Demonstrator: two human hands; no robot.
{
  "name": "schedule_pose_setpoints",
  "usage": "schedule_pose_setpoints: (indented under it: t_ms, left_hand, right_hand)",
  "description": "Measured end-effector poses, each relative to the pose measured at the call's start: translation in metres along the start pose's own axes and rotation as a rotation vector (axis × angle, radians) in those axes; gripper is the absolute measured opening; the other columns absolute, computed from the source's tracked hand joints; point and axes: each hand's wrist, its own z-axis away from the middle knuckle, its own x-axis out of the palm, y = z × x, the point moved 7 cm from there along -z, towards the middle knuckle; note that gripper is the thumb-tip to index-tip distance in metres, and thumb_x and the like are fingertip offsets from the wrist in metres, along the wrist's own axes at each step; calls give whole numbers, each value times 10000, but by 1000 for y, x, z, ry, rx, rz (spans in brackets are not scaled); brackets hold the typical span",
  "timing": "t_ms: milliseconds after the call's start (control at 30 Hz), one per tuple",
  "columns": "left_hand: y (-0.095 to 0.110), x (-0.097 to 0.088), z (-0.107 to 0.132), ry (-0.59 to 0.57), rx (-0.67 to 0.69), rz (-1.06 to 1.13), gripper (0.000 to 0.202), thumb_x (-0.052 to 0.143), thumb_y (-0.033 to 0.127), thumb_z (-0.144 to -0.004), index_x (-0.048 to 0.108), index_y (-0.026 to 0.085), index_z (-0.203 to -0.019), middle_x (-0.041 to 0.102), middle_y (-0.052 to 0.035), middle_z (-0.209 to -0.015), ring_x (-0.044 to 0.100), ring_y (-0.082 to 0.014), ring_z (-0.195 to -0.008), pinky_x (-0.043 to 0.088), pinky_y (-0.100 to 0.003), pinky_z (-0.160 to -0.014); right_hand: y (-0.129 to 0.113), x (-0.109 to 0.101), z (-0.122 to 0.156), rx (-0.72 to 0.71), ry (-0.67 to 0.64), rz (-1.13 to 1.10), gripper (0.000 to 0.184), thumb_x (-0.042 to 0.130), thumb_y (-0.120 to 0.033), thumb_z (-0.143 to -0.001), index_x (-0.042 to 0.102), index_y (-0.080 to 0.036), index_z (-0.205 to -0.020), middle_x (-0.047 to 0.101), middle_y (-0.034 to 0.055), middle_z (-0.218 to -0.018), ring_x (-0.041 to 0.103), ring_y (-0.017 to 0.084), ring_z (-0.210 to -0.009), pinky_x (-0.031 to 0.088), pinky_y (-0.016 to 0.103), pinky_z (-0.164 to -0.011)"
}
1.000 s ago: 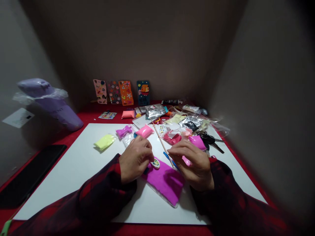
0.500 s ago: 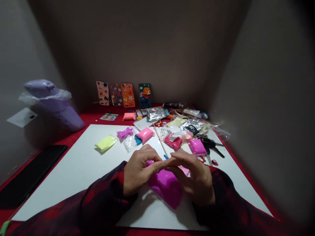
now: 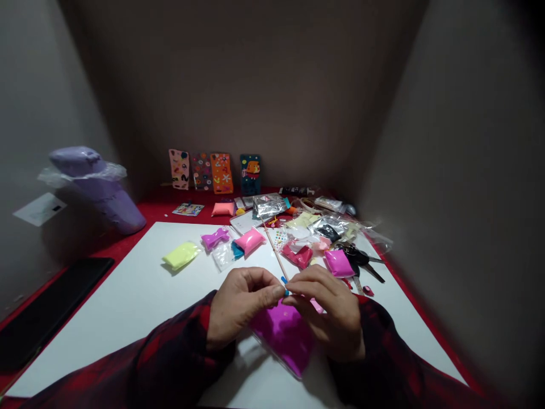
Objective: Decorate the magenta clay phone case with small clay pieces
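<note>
A small blue piece of clay sits between my two hands, pinched at the fingertips. My left hand is closed, thumb against forefinger, at the left of this piece. From the right, my right hand also closes on it with thumb and fingers. Below both hands lies a flat magenta-covered phone case with a clear edge, partly hidden by them. Just beyond the fingertips, another bit of blue shows near the lower end of a thin wooden stick.
Clay packets in yellow, pink and magenta lie on the white board. Scissors and clear wrappers are at right. Decorated phone cases lean on the back wall. A purple wrapped object stands left.
My fingertips have parted slightly, and the blue piece between them now shows. Both hands and the whole scene sit a little differently in view as the camera has tilted slightly.
</note>
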Motion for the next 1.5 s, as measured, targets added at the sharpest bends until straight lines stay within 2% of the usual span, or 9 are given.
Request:
schedule_pose_setpoints:
  t_ms: [267,367,633,733,900,1133,1267,1367,1500]
  left_hand:
    - [19,-3,7,101,260,-345,250,596,303,-796,600,133,-612,574,-22,-643,511,-134,-666,398,-244,-620]
    - [23,-2,8,115,319,-388,256,583,294,-808,609,136,-608,581,-26,-644,517,-142,-694,403,-256,-659]
    - [-1,-5,-2,58,17,23,279,662,381,-736,562,122,-714,570,1,-578,483,-87,-492,353,-200,-461]
    - [0,-6,-3,51,17,32,269,681,365,-726,570,120,-745,576,3,-608,508,-88,-522,378,-192,-472]
    - [7,-7,-6,13,121,-14,290,609,409,-782,518,139,-725,522,25,-634,538,-95,-560,426,-200,-504]
    - [14,-18,-8,48,145,-310,221,612,343,-760,556,141,-693,557,-18,-726,551,-124,-573,431,-239,-497]
    - [21,-21,-9,75,213,-552,152,670,234,-706,595,137,-616,564,-29,-727,550,-166,-701,438,-285,-625]
    - [24,-15,-10,25,318,-749,117,641,146,-740,633,147,-623,596,-27,-691,518,-188,-794,392,-322,-749]
    - [21,-9,-10,-44,386,-858,118,603,95,-779,659,147,-689,620,-32,-733,488,-180,-801,351,-331,-770]
  right_hand:
    - [-2,3,-3,16,-44,-25,180,567,-78,-817,631,-185,-948,636,48,-761,560,161,-692,466,312,-594]
    - [-2,5,-4,20,-68,-41,208,549,-65,-817,628,-189,-964,626,43,-754,561,158,-687,461,305,-594]
    - [5,0,2,75,-13,-59,145,563,-70,-786,566,-185,-874,583,31,-741,508,153,-657,428,323,-602]
    - [6,0,3,64,-25,-46,147,557,-70,-790,565,-184,-883,584,30,-742,497,148,-650,425,323,-601]
    - [6,-1,0,42,-17,-34,136,553,-70,-791,561,-182,-868,584,34,-737,488,150,-646,420,330,-596]
    - [3,-2,-3,26,-20,-23,153,557,-65,-788,578,-179,-888,584,36,-729,488,152,-641,411,326,-587]
    - [4,-3,-2,18,-22,-13,162,565,-62,-780,583,-177,-892,587,39,-727,491,156,-642,413,329,-586]
    - [4,-3,-2,17,-19,-5,168,566,-65,-779,585,-180,-899,590,40,-733,494,155,-646,419,327,-587]
    - [3,-4,-3,6,-14,-12,158,562,-67,-784,589,-169,-901,586,45,-724,496,155,-648,422,327,-589]
